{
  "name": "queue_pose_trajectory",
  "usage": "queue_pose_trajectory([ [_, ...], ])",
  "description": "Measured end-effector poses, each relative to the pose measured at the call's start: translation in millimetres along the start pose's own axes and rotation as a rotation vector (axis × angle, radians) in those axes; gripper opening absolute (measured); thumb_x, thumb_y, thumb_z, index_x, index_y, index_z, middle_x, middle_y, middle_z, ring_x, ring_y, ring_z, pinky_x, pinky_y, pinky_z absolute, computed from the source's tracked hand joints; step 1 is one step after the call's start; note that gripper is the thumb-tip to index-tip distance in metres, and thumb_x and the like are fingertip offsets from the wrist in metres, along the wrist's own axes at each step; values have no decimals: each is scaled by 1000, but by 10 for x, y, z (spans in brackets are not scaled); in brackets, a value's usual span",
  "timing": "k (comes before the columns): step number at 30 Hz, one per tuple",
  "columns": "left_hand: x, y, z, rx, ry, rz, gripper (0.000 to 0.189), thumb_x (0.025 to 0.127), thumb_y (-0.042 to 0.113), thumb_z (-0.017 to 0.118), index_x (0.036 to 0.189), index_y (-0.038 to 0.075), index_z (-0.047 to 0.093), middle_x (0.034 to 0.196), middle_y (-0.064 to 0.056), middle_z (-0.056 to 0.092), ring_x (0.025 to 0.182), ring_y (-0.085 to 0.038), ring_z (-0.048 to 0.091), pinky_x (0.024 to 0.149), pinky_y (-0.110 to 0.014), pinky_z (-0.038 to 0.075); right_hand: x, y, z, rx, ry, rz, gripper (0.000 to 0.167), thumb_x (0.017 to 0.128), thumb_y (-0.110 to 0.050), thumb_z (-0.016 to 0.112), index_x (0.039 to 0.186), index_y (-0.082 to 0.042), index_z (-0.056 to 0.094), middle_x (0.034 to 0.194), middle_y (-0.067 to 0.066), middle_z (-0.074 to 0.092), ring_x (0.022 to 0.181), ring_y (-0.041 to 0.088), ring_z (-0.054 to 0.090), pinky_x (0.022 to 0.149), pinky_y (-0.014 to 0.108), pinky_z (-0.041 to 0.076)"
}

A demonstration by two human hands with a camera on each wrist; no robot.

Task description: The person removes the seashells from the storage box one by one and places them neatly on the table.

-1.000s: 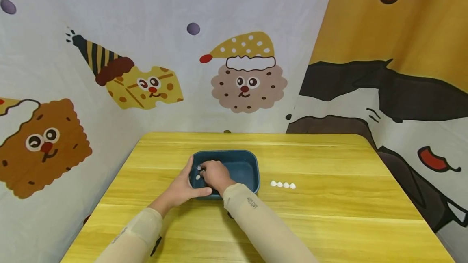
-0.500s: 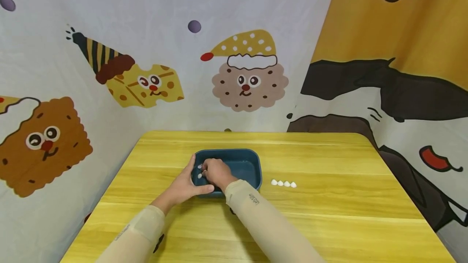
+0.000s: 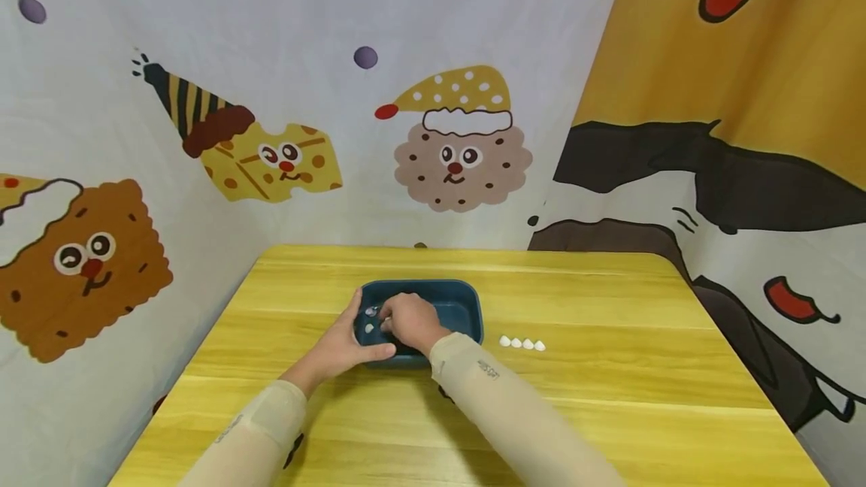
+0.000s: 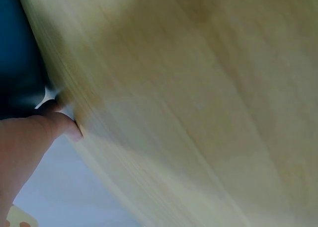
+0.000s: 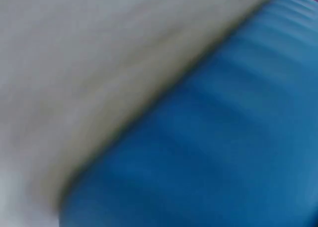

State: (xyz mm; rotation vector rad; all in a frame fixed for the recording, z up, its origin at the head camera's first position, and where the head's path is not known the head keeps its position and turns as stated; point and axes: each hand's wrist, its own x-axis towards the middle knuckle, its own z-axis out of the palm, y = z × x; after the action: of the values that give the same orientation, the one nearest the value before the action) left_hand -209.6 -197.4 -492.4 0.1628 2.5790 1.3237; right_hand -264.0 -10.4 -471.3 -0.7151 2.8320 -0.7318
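A dark blue rectangular box (image 3: 463, 316) stands on the wooden table. My left hand (image 3: 338, 342) grips its left end, thumb along the front wall and fingers round the far left side. In the left wrist view, bent fingers (image 4: 62, 125) reach round the box's corner (image 4: 22, 63). My right hand (image 3: 411, 319) is down inside the box with its fingers bent; I cannot tell whether they pinch anything. Just left of those fingertips, a shiny pale piece (image 3: 371, 312) and a whitish piece (image 3: 368, 328) lie in the box. The blurred right wrist view shows the blue wall (image 5: 198, 152), without the hand.
Right of the box, several small white pieces (image 3: 528, 344) sit in a short row on the yellow wood-grain table (image 3: 609, 367). Behind the table's far edge hangs a cloth backdrop (image 3: 304, 6) with cartoon prints.
My right hand has drawn slightly to the right inside the box, away from the two pale pieces. The left hand keeps its grip, and the white row is unchanged.
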Motion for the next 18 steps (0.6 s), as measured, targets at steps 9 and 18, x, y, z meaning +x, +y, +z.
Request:
queue_pose_trajectory([
  [9, 0, 19, 37, 21, -2, -56, 136, 84, 61, 87, 171, 34, -14, 182, -12, 3, 166, -45, 14, 126, -72, 28, -665, 611, -897, 248, -31, -22, 32, 109, -24, 64, 140, -16, 72, 139, 5, 73, 125, 25, 72, 103, 44, 60],
  [18, -8, 24, 10, 44, -8, -47, 138, 84, 62, 87, 172, 32, -15, 182, -14, 1, 165, -47, 14, 125, -72, 30, -1465, 1946, -1629, 649, 60, 286, 50, 106, -34, 71, 146, -5, 65, 129, 5, 77, 99, 14, 64, 85, 30, 56],
])
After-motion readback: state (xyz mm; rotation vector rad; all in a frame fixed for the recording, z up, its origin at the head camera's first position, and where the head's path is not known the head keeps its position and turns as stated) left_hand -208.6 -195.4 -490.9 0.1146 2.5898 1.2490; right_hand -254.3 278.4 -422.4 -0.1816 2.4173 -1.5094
